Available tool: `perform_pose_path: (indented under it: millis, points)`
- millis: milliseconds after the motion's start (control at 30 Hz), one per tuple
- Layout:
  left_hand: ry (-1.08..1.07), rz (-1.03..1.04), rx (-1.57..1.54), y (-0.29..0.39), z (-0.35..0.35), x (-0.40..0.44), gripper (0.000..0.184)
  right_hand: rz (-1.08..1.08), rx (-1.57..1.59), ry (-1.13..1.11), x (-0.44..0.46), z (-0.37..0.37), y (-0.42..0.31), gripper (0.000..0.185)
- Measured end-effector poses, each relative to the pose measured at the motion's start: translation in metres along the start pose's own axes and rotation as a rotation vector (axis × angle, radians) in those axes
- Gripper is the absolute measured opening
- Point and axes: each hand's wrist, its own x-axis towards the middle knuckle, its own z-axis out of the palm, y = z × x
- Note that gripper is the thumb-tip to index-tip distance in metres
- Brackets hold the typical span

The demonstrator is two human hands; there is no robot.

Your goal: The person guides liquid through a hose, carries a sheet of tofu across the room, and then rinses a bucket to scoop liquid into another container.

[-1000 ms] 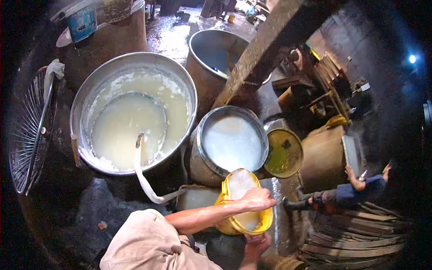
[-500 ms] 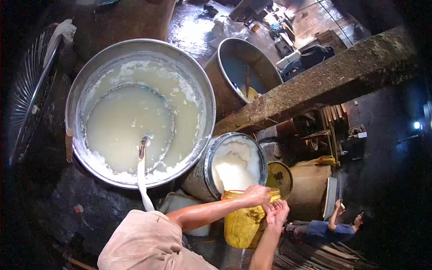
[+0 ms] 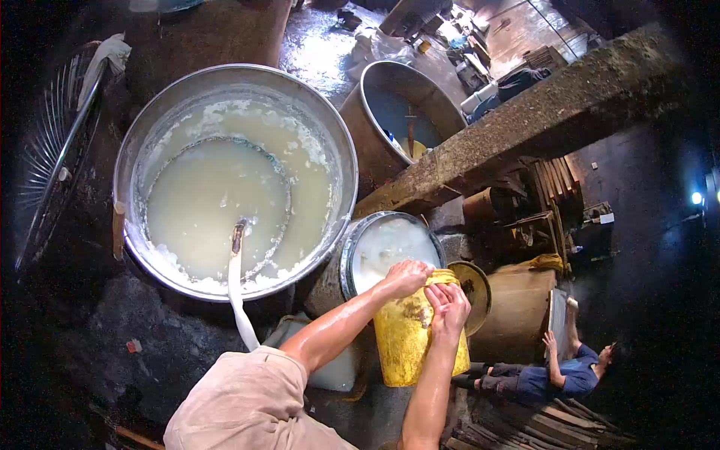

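A yellow bucket (image 3: 401, 341), stained dark in places, leans its top against a drum (image 3: 347, 262) of milky white liquid (image 3: 390, 244). My left hand (image 3: 409, 279) is closed on the bucket's rim, on the side by the drum. Beside it, my right hand (image 3: 448, 307) has its fingers bent over the rim; its palm side faces up. Left of the drum stands a wide metal vat (image 3: 345, 142) holding cloudy, pale liquid with white clumps along its edge. A round ring sits in that liquid, and a white hose (image 3: 238, 300) reaches into it.
A thick wooden beam (image 3: 517, 127) slants across the upper right. Behind the vat stands a second tub (image 3: 367, 112) of dark liquid. A round yellowish lid (image 3: 478, 300) lies near the drum. Another person (image 3: 547, 379) in blue is at the right. A fan (image 3: 52, 165) stands far left.
The bucket's mouth has moved up and back from the drum, and the white flow from it has stopped. The drum's white contents now look level. The other person has shifted an arm.
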Motion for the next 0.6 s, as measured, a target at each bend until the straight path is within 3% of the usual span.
perform_pose_path:
  millis: [100,133,233,300,367,433,500,567,600]
  points:
    - [-0.028,0.082,0.034,0.021,0.009,-0.021,0.042,-0.061,0.107,-0.003,-0.025,-0.026,-0.001,0.029]
    - [-0.061,0.025,0.015,0.034,0.011,-0.033,0.040,-0.088,0.138,-0.027,-0.036,-0.036,-0.002,0.031]
    - [0.008,0.168,0.204,0.067,0.031,-0.074,0.041,-0.186,0.212,-0.006,-0.075,-0.076,0.002,0.030]
    - [-0.093,0.107,0.115,0.077,0.058,-0.096,0.038,-0.195,0.246,0.057,-0.100,-0.113,0.014,0.033]
    - [-0.048,0.211,0.068,0.058,0.115,-0.122,0.038,-0.192,0.237,0.089,-0.128,-0.165,0.036,0.035]
    - [-0.301,0.044,-0.066,0.067,0.140,-0.161,0.054,-0.012,0.342,0.227,-0.153,-0.228,0.069,0.040]
    - [-0.264,0.098,-0.148,0.031,0.203,-0.201,0.067,0.102,0.462,0.276,-0.188,-0.278,0.106,0.043]
    - [-0.436,-0.067,-0.220,0.026,0.226,-0.236,0.069,0.188,0.390,0.263,-0.216,-0.322,0.153,0.046]
    - [-0.484,-0.090,-0.202,0.014,0.245,-0.248,0.061,0.157,0.335,0.243,-0.226,-0.338,0.179,0.049]
